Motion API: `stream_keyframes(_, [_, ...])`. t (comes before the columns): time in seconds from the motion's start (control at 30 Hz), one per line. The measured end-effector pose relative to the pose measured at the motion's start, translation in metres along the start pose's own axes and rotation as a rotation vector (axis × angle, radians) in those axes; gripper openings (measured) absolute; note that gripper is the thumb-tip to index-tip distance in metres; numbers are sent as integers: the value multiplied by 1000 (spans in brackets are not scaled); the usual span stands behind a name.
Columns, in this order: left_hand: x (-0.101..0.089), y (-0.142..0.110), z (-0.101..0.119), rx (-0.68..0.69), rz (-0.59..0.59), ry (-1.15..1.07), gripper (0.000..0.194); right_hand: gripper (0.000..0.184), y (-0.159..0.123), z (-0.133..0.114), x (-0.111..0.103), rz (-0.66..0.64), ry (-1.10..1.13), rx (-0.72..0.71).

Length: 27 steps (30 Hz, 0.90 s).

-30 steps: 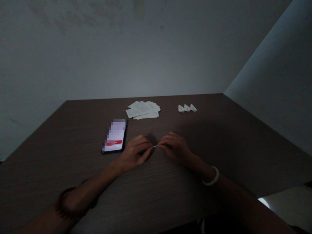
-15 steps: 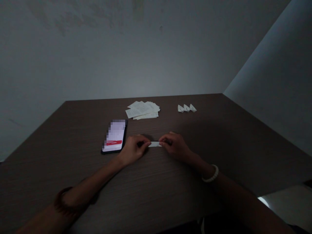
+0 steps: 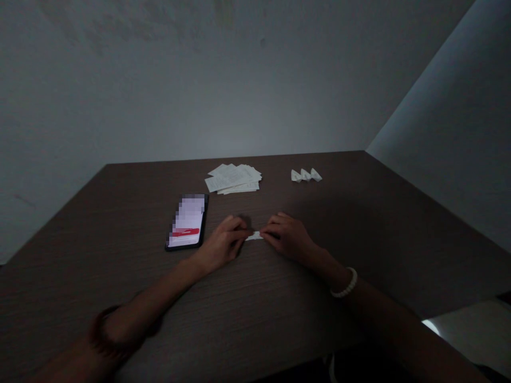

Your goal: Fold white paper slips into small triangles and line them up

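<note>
A small folded strip of white paper (image 3: 254, 236) lies low over the brown tabletop, between my two hands. My left hand (image 3: 224, 238) is closed, thumb and fingers at the strip's left end. At the right end, the fingers of my right hand (image 3: 286, 234) pinch the paper. Fingertips cover both ends of the strip. Left of my left hand rests a phone (image 3: 187, 221) with a lit screen, partly blurred. Beyond the hands is a loose pile of printed paper slips (image 3: 235, 178), and to its right stand several small folded paper pieces (image 3: 306, 175) in a row.
The brown table (image 3: 351, 330) reaches back to a grey wall (image 3: 239, 96). Another wall (image 3: 459, 133) runs along the right side. A beaded bracelet (image 3: 346, 284) is on my right wrist, and a dark one (image 3: 104, 335) is on my left forearm.
My left fingers have shifted a little to the right along the strip, and the strip's visible part looks shorter and narrower. My right hand has stayed nearly in place.
</note>
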State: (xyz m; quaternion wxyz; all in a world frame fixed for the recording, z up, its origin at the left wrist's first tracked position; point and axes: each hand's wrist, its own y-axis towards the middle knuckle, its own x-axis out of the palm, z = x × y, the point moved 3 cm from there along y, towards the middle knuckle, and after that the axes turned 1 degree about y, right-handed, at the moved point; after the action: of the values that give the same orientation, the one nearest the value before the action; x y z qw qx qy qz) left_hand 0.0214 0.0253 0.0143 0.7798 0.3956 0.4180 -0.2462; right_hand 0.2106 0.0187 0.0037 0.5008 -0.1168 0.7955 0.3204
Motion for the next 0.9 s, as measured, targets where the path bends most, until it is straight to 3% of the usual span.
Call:
stream_keyframes(0.1, [2, 0, 4, 97, -101, 0, 32, 14, -1, 1, -1, -12, -33, -21])
stream_keyframes(0.27, [8, -1, 4, 131, -172, 77, 27, 14, -2, 1, -3, -29, -21, -3])
stream_keyframes(0.53, [8, -2, 9, 168, -159, 101, 25, 13, -4, 1, -6, -14, -21, -7])
stream_keyframes(0.9, [4, -1, 11, 140, -154, 82, 34, 17, -10, -4, -17, -99, -75, -116])
